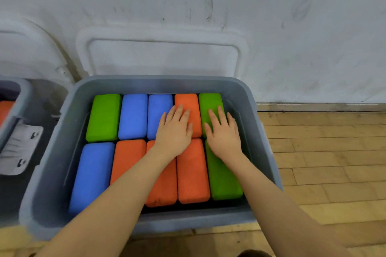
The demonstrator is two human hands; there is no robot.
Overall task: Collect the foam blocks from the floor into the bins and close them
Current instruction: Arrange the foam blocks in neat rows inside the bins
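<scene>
A large grey plastic bin (56, 152) fills the centre of the frame, standing on a pale wooden plank floor (325, 152) against a scuffed white wall (292, 27). Inside it, ten rectangular foam blocks lie flat in two rows of five, packed edge to edge. The far row, from left to right, holds a green foam block (103, 117), two blue foam blocks (133, 116), an orange foam block (193, 106) and a second green block (210, 104). The near row holds a blue block (92, 173), three orange blocks (193, 173) and a green block (222, 177) at the right end.

The left hand (174, 131) lies flat, fingers straight and slightly spread, over the far orange block and the seam to the near row, gripping nothing. The right hand (223, 133) lies the same way, fingers apart, on the far right green block, its heel over the near green one.

Behind the bin, in the upper centre, a white rectangular plastic lid (163, 56) leans upright against the wall. At the left edge of the frame a second grey bin (18, 98) shows partly, with something orange inside, probably another block, and a grey latch piece (18, 148) beside it.
</scene>
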